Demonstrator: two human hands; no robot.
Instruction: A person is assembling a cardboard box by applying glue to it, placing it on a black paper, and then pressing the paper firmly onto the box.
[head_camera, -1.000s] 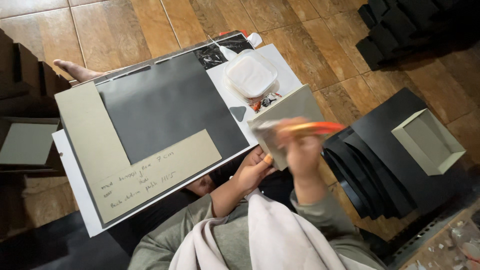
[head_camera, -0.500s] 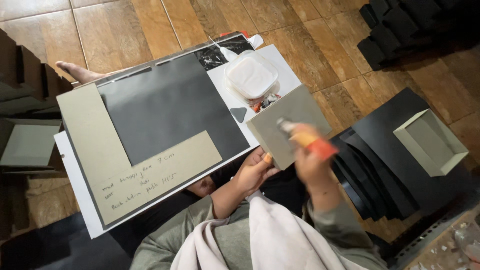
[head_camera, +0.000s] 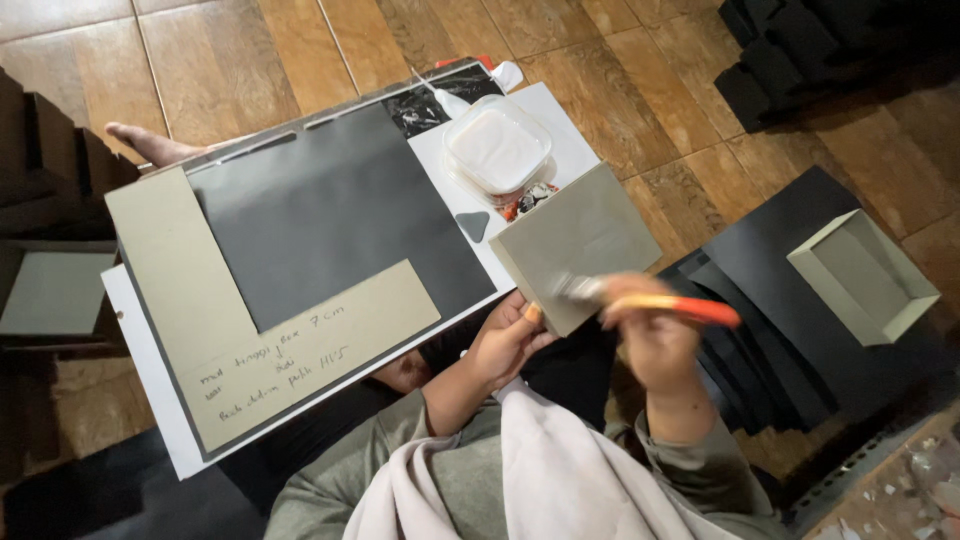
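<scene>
Head view: I am gripping the grey cardboard square (head_camera: 580, 240) by its lower edge with my left hand (head_camera: 505, 340), tilting it up over my lap, while my right hand (head_camera: 650, 335), clenching the orange-handled brush (head_camera: 650, 298), is working bristles across its face; the glue tub (head_camera: 497, 150) is sitting near on the board (head_camera: 560, 120).

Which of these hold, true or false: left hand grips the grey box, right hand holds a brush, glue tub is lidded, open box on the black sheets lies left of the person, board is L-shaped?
1. The left hand grips the grey cardboard box: true.
2. The right hand holds an orange-handled brush: true.
3. The tub of white glue is lidded: false, it is open.
4. The open grey box lies on the person's left: false, on the right.
5. The grey board is L-shaped: true.
</scene>
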